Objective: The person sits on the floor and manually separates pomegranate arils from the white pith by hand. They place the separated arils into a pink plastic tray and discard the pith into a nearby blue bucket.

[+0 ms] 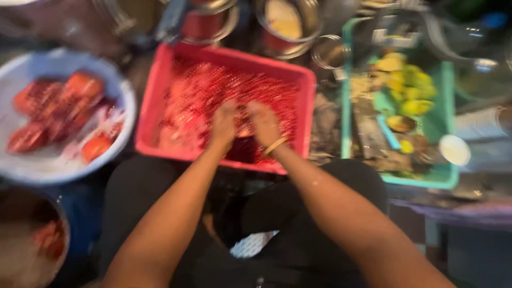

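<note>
**Head view: two hands in a red crate of pomegranate seeds**

Head view, looking down, blurred by motion; fine detail is lost throughout.

Item 1. Red plastic crate, rectangular, resting at the person's knees. Its floor is covered with loose red pomegranate seeds.

Item 2. Left hand, inside the crate near its front wall, back of the hand upward. Fingers curled down onto the seeds and pale bits of fruit; whether they grip anything cannot be told through the blur.

Item 3. Right hand, just beside the left, nearly touching it, also inside the crate. A thin gold-coloured bangle sits at the wrist. Fingers bent toward the left hand; their hold cannot be told either.

Item 4. White round basin, left of the crate, holding broken red pomegranate pieces.

Item 5. Round bowl, lower left corner, partly in frame, with reddish scraps inside.

Item 6. Green crate, right of the red crate, holding yellow and green fruit and darker clutter that cannot be identified.

Item 7. Metal pots, along the top edge behind the red crate.

Item 8. Stack of white cups, far right, beside the green crate.

Item 9. Dark trousers, the person's lap, below the red crate.
</note>
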